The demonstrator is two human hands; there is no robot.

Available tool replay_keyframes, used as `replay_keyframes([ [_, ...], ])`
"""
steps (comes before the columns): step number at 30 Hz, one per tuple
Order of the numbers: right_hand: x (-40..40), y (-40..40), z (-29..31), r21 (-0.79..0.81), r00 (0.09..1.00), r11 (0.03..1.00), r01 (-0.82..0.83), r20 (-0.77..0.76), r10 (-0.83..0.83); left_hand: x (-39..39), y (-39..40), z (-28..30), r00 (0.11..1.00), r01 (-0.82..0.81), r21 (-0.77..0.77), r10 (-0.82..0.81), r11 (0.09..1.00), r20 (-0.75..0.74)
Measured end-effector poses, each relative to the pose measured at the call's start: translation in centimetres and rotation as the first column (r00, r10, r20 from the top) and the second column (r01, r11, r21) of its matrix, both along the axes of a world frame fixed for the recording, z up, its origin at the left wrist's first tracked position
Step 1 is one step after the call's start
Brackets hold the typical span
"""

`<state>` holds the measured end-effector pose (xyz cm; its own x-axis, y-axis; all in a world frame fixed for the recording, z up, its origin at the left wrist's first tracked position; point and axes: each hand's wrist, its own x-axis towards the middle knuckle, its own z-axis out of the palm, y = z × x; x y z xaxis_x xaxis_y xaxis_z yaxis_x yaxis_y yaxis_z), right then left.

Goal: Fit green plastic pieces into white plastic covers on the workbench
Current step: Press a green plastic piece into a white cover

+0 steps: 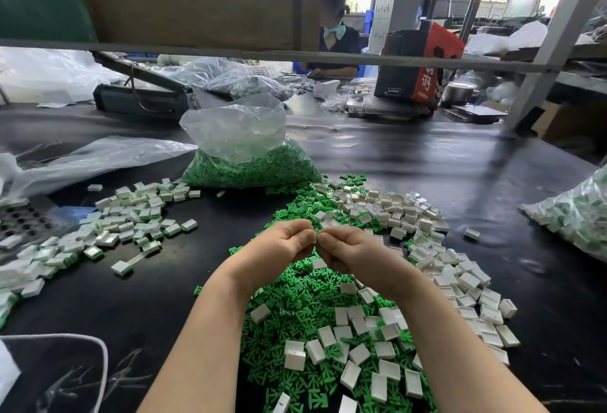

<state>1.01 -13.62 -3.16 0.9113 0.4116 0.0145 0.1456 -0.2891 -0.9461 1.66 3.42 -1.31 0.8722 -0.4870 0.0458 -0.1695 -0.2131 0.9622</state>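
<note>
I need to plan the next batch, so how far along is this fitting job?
Done: a spread of white plastic covers with green pieces fitted lies on the left of the black workbench. In hand: the left hand and right hand pinch a small green piece together. Left: a heap of loose green plastic pieces, many empty white plastic covers and a clear bag of green pieces. Much remains.

Your curled fingertips (310,238) hide nearly all of the green piece (317,238) pinched between them. You cannot see whether a white cover is there too. The bag (573,212) at right is cut off by the frame's edge.
</note>
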Motion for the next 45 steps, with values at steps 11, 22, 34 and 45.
replay_keyframes([
  [11, -0.1, -0.4, 0.9, -0.156, 0.999, 0.987, -0.030, 0.040, 0.036, 0.1, 0.5, -0.1, 0.998, 0.031, 0.037, -0.029, 0.999, -0.053],
  [22, -0.2, 0.1, 0.5, -0.062, 0.996, 0.997, 0.037, 0.081, -0.032, 0.1, 0.2, -0.2, 0.999, -0.041, 0.056, 0.039, 0.998, 0.037],
  [34, 0.0, 0.0, 0.3, -0.099, 0.989, 0.994, 0.041, 0.147, -0.026, 0.0, 0.2, 0.0, 0.999, -0.047, 0.015, 0.046, 0.999, 0.021],
  [45, -0.6, -0.2, 1.3, -0.077, 0.995, 0.997, -0.001, 0.095, 0.009, 0.7, 0.9, -0.1, 0.990, -0.076, 0.158, 0.056, 0.985, 0.126],
])
